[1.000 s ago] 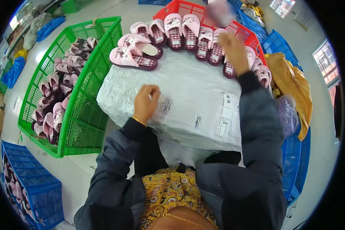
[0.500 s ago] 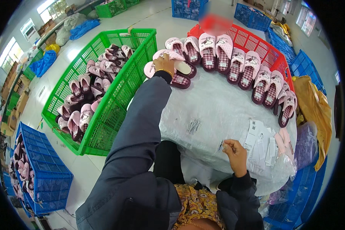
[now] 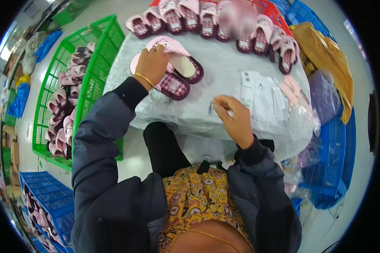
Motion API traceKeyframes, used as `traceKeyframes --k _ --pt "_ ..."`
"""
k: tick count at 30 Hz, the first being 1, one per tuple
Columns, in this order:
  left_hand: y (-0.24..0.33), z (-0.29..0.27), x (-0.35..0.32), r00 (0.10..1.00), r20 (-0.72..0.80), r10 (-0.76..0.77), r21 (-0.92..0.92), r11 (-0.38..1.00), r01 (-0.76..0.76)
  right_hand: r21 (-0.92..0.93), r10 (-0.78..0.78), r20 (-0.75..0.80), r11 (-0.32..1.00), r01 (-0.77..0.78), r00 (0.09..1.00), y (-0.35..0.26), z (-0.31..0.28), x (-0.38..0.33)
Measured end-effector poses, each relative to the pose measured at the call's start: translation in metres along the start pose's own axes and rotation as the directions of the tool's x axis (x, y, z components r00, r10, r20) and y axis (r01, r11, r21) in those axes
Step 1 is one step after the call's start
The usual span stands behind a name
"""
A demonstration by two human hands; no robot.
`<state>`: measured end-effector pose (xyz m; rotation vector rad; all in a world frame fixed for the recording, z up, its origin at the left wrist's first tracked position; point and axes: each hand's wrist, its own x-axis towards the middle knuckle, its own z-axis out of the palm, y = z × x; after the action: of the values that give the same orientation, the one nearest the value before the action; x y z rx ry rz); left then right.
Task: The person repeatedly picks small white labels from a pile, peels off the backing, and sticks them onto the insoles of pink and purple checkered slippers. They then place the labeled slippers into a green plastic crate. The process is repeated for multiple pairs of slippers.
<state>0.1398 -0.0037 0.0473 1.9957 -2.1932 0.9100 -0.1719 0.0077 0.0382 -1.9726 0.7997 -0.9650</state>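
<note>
My left hand [image 3: 153,65] is closed on a pair of pink slippers [image 3: 177,86] with dark checked insoles, at the left of the plastic-wrapped table-like surface [image 3: 211,63]. One slipper lies partly over the other, and a pale insert or sole shows on the upper one. Over the near edge of the surface, my right hand [image 3: 235,120] has its thumb and fingers pinched together; what they hold, if anything, is too small to name. Along the far edge stands a row of similar slippers [image 3: 208,21]. White printed tags [image 3: 257,90] lie beyond my right hand.
At left stands a green crate [image 3: 99,84] full of slippers, with a blue crate [image 3: 50,185] below it. A red crate [image 3: 278,17] borders the far edge. Pink strips [image 3: 290,89], a purple bag [image 3: 325,92] and yellow cloth [image 3: 325,55] are at right.
My left hand has drawn the pair of slippers away from the row, nearer to me. My right hand stays pinched, now nearer the slippers. The whole view has shifted.
</note>
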Motion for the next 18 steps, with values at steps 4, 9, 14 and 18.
traceKeyframes --k 4,9,14,18 --pt "0.076 -0.026 -0.004 0.990 -0.041 0.135 -0.168 0.976 -0.140 -0.268 -0.247 -0.060 0.937 0.223 0.967 0.012 0.009 0.011" --pt "0.100 -0.021 0.002 0.981 -0.097 0.165 -0.282 0.941 -0.187 -0.575 -0.159 -0.042 0.811 0.107 0.986 0.049 0.014 0.008" --pt "0.102 -0.022 0.006 0.983 -0.030 0.180 -0.309 0.934 -0.180 -0.586 0.027 -0.028 0.810 -0.038 0.999 0.048 0.014 0.024" --pt "0.100 -0.013 0.007 0.964 -0.148 0.221 -0.392 0.882 -0.262 -0.429 0.249 -0.014 0.873 -0.230 0.968 0.075 0.011 0.040"
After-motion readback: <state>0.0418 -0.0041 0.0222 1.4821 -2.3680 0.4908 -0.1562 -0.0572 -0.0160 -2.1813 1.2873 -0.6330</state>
